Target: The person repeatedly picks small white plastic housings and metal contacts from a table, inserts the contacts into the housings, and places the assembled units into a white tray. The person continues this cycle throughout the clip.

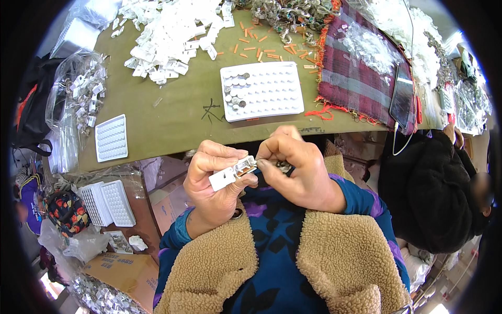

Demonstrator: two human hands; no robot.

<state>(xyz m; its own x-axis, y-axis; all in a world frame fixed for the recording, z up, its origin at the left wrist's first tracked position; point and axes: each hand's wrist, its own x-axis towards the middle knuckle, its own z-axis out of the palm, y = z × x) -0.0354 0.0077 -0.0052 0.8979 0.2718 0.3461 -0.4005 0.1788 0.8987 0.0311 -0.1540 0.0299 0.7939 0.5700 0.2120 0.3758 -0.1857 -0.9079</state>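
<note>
My left hand (205, 175) is closed, pinching a small white plastic casing (221, 179) between thumb and fingers above my lap. An open compartment at the casing's right end shows something shiny and a brownish strip inside. My right hand (300, 162) is closed too, its thumb and forefinger pressed together at that end. What the fingertips grip is too small to make out. Some small metallic pieces (283, 166) show in the right palm. Beyond my hands, a white dimpled tray (272, 107) lies on the green table (172, 118), with several round silvery pieces (236, 99) on its left side.
White casings (162, 42) are heaped at the back, near scattered orange strips (269, 52) and tangled metallic parts (287, 15). At right lies a plaid cloth (350, 89) with a phone (401, 97). A smaller tray (111, 138) is at left. A person in black (429, 188) sits at right.
</note>
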